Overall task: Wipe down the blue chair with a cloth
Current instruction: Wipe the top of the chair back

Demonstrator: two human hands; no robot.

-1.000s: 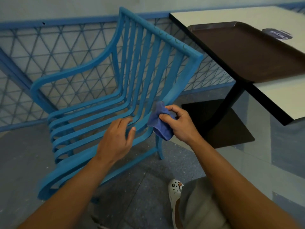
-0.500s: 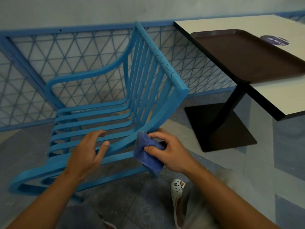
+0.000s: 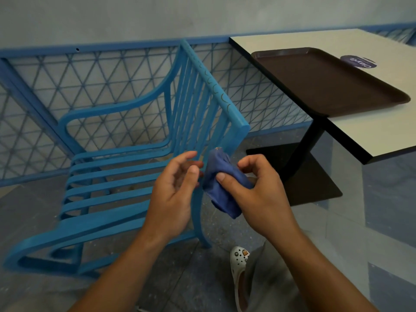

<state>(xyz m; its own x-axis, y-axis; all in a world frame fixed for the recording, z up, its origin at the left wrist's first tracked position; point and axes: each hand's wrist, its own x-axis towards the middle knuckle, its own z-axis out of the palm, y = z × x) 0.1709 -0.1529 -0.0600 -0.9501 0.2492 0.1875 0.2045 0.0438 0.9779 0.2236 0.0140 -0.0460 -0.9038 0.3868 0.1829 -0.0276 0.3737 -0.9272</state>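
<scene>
The blue chair (image 3: pixel 126 176) is seen on the floor beside the mesh railing (image 3: pixel 56 91), left of the tabletop (image 3: pixel 371 131) carrying a brown tray (image 3: pixel 326 86). The left hand (image 3: pixel 173 194) has been lifted off the seat slats, its fingers loosely spread, close beside the cloth (image 3: pixel 221 188). The cloth is pinched in the right hand (image 3: pixel 258 194), now drawn away from the chair frame.

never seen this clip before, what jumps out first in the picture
The blue chair with slatted seat and back fills the left and centre, before a blue lattice fence. In front of it, the right hand holds a bunched blue cloth, the left hand open beside it. A brown tray sits on the table, upper right.
</scene>
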